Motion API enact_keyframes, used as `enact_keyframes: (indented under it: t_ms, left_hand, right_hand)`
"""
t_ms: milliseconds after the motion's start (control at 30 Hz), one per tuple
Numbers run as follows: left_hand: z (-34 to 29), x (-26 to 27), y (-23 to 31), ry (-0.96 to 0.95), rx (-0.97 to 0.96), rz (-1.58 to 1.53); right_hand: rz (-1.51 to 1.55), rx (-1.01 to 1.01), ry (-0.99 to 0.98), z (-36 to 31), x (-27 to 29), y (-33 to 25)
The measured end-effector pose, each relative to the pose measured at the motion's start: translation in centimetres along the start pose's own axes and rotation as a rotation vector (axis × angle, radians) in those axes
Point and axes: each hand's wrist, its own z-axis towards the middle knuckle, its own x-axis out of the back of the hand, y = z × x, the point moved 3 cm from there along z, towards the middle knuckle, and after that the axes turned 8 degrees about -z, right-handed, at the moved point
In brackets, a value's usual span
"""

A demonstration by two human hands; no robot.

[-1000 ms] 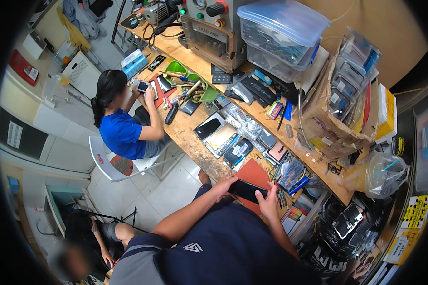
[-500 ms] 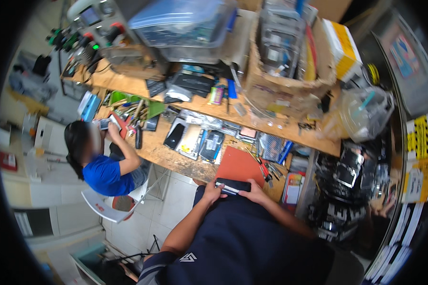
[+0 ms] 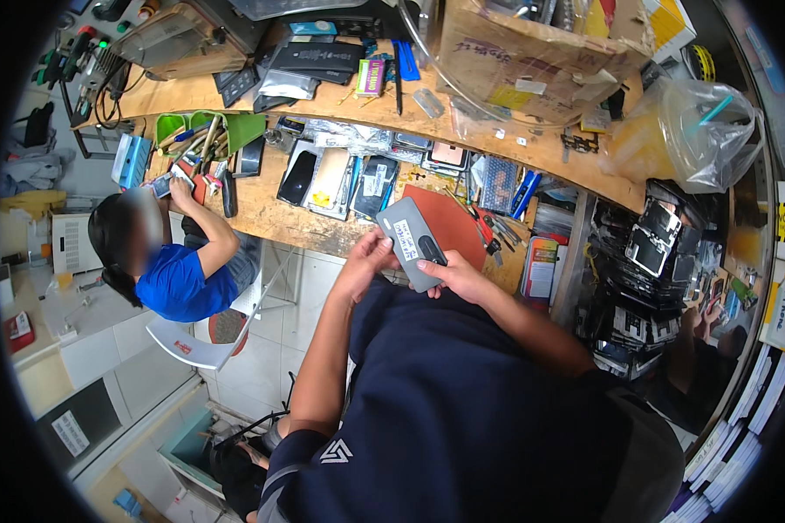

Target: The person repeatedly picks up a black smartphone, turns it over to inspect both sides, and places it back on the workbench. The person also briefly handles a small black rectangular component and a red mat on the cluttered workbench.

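I hold a grey smartphone [image 3: 403, 234] at an angle in front of my body, its back facing up. A white handwritten label and a dark oval camera area show on that back. My right hand [image 3: 455, 275] grips the lower right end, with the thumb over the back. At the left edge, my left hand [image 3: 368, 263] is closed against the phone, its fingers partly hidden. Beyond the phone, on the bench, lies a reddish-orange mat [image 3: 449, 222].
The wooden bench [image 3: 310, 222] carries phones, parts and hand tools [image 3: 497, 234]. Above it a shelf holds a cardboard box [image 3: 532, 65] and a plastic bag with a drink cup [image 3: 672, 144]. A person in blue [image 3: 192, 270] sits at the left. Stacked phone parts [image 3: 641, 261] stand at the right.
The phone has turned from its dark, lit front to its grey back and stands more upright. Both hands have shifted their hold. My view has also shifted.
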Motion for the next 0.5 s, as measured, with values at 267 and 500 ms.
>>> enact_keyframes:
  t_ms: [267, 500]
  left_hand:
    - [-1.1, -1.3, 0.7, 0.034, -0.065, -0.087]
    - [-0.7, -4.5, 2.0, 0.044, -0.097, -0.094]
  right_hand:
    - [-0.006, 0.019, 0.147, 1.4, 2.8, -1.7]
    - [-0.314, 0.415, 0.002, 1.0, -0.6, -5.9]
